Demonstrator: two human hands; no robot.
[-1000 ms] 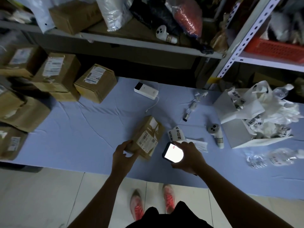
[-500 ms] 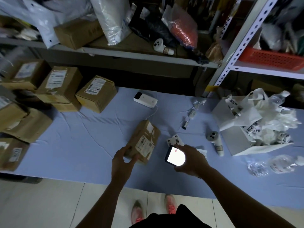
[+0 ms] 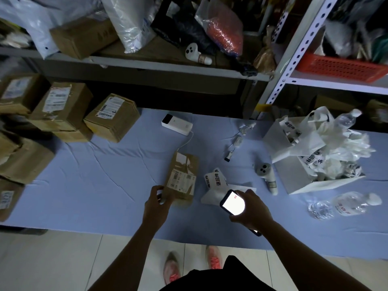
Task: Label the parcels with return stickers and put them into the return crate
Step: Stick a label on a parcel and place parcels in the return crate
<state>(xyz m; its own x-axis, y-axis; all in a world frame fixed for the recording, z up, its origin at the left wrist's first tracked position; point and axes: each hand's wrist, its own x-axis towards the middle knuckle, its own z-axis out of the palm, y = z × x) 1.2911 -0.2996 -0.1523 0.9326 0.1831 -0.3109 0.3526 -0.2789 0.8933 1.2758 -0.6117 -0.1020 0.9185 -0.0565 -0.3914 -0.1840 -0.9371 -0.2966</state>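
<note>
Cardboard parcel (image 3: 182, 177) lies on the blue tablecloth (image 3: 94, 175), its near corner gripped by the left hand (image 3: 156, 204); the right hand (image 3: 252, 211) clasps a lit smartphone (image 3: 232, 203) beside the return stickers (image 3: 216, 178)

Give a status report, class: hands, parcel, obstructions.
Left hand grips parcel by its near corner. Right hand holds lit phone. Stickers beside parcel, untouched.
</note>
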